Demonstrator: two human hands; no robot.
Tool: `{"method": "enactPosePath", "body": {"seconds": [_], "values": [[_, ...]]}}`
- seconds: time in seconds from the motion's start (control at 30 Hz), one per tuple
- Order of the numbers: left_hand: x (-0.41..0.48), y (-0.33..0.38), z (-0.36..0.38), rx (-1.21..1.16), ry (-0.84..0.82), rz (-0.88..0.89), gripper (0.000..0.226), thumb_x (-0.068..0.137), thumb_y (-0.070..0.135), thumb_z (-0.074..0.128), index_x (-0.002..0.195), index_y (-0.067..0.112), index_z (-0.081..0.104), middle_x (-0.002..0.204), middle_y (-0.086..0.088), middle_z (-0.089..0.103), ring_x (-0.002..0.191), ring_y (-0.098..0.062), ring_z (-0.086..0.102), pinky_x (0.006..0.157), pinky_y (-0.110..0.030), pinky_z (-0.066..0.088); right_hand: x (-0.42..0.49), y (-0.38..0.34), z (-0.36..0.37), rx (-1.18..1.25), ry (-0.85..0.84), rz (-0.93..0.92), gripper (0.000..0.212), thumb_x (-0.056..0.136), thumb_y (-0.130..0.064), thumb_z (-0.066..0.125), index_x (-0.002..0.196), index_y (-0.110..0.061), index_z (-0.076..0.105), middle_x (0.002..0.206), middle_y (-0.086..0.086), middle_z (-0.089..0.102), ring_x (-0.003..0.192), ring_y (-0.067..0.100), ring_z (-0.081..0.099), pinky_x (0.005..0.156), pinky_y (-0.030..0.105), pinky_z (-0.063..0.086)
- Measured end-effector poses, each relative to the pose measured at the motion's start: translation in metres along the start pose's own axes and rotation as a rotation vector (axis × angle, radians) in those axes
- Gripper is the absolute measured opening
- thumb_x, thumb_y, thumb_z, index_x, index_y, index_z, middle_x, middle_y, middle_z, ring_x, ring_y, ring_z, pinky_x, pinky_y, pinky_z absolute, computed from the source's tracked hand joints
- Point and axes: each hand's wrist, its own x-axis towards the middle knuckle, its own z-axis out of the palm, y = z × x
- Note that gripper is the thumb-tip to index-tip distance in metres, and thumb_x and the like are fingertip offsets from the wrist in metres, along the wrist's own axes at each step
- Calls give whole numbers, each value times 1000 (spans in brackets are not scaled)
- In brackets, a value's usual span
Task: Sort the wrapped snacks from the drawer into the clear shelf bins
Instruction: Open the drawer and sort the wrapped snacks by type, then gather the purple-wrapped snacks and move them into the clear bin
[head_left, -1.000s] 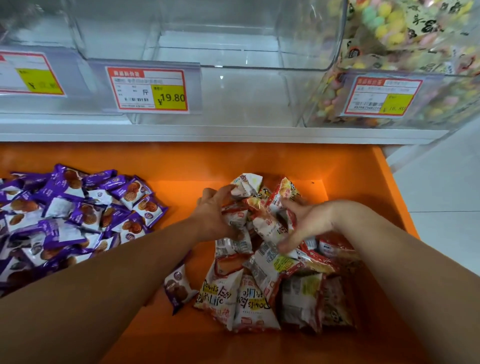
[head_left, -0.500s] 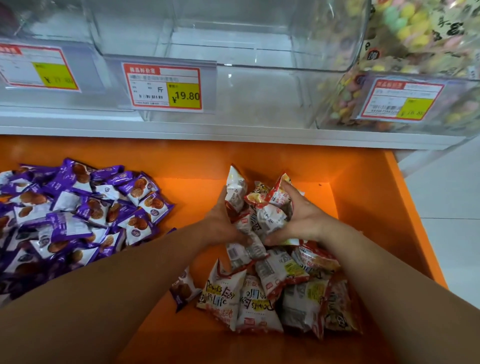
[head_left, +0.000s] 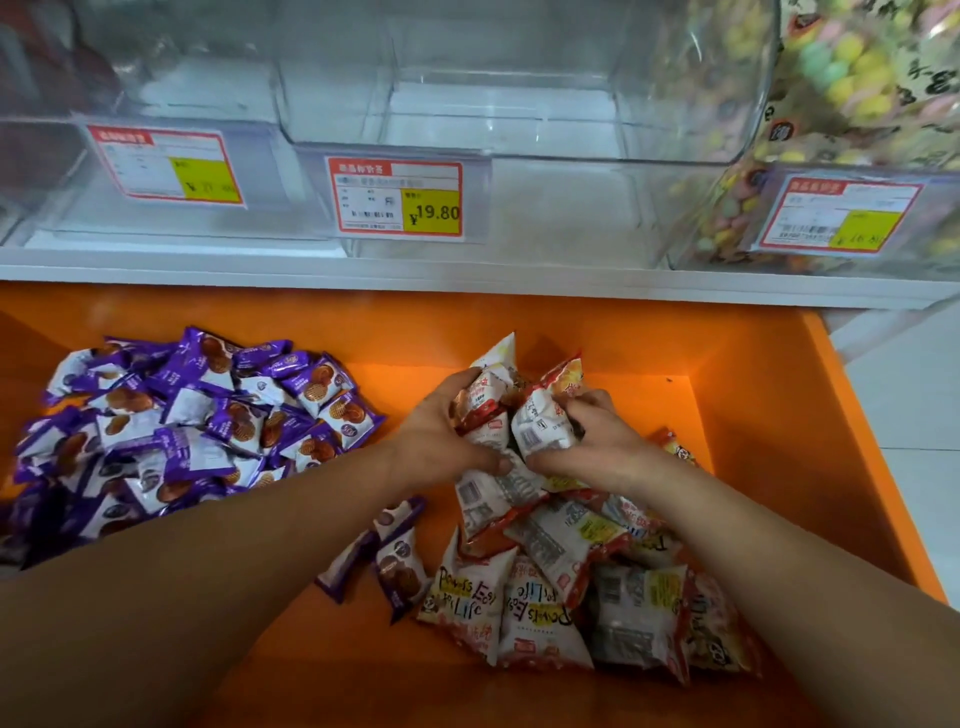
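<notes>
Both my hands grip one bunch of red-and-white snack packets (head_left: 511, 410) above the orange drawer (head_left: 769, 415). My left hand (head_left: 441, 436) curls round the bunch from the left, my right hand (head_left: 597, 441) from the right. Below them more red-and-white packets (head_left: 566, 582) lie in a pile on the drawer floor. A heap of purple packets (head_left: 192, 431) fills the drawer's left side. Directly above, a clear bin (head_left: 519, 104) carrying the 19.80 price tag (head_left: 400, 200) stands with nothing inside.
Two stray purple packets (head_left: 387, 556) lie beside the red-and-white pile. A second clear bin (head_left: 156, 93) stands at the upper left, and a bin of pastel sweets (head_left: 857, 119) at the upper right. A white shelf edge (head_left: 467, 273) runs above the drawer.
My two hands have closed together on the packets and lifted the bunch a little off the pile. The view has shifted so the bins sit further right and lower.
</notes>
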Motion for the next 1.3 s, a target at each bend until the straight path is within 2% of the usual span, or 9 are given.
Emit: {"method": "enactPosePath", "body": {"seconds": [0.13,0.33,0.53,0.73,0.83,0.9,1.0,1.2,1.3], "values": [[-28,7,-23,12,91,49,113,56,25,101,147,52,40,138,10,56,112,-15,65,86,-30,61,-23,-28,10,-52,43,-73,79,86,-51,73,153,-23,42,162,-19,10,145,14,29,117,29,28],[-82,28,-46,19,127,148,113,58,27,101,151,46,40,156,11,42,132,-8,50,103,-32,52,-78,-80,12,-116,70,-91,70,95,-43,65,153,-15,36,149,-13,19,126,9,36,103,19,29],[-146,58,-56,-12,110,241,113,54,28,102,148,49,44,114,28,57,100,-2,68,85,-28,61,-152,-111,8,-135,186,-161,75,96,-39,65,157,-12,30,136,-14,21,119,7,36,96,18,32],[-211,96,-61,-98,83,407,105,58,13,100,144,46,50,121,11,68,98,-10,73,76,-25,62,-225,-140,-5,-135,341,-257,63,92,-40,69,147,-24,44,128,-13,31,110,0,47,75,2,37],[-235,127,-68,-75,60,488,108,56,18,101,147,44,48,123,9,70,104,-9,72,86,-34,62,-260,-162,-22,-150,419,-319,54,92,-39,68,141,-30,48,126,-12,34,109,-1,47,81,11,39],[-248,151,-74,-62,76,540,109,55,20,102,148,40,48,120,11,71,102,-3,71,90,-33,61,-276,-178,-36,-161,457,-343,60,93,-41,66,147,-27,44,125,-12,33,103,-1,50,70,14,44],[-262,187,-85,-19,105,619,103,57,16,101,146,34,52,109,13,72,91,9,68,76,-17,59,-288,-200,-55,-130,503,-368,68,94,-42,65,153,-22,38,126,-13,32,92,4,56,55,21,48],[-250,242,-104,-70,134,628,99,63,-1,94,147,29,52,85,17,74,76,-2,73,58,-22,57,-276,-239,-92,-197,644,-435,75,92,-37,68,157,-18,34,136,-9,33,110,3,37,75,12,37],[-225,263,-116,-71,192,599,102,61,0,95,148,29,51,99,9,76,77,-5,74,56,-24,56,-248,-256,-114,-206,619,-428,72,94,-34,67,156,-18,35,143,-6,32,110,5,37,66,8,40]]}}
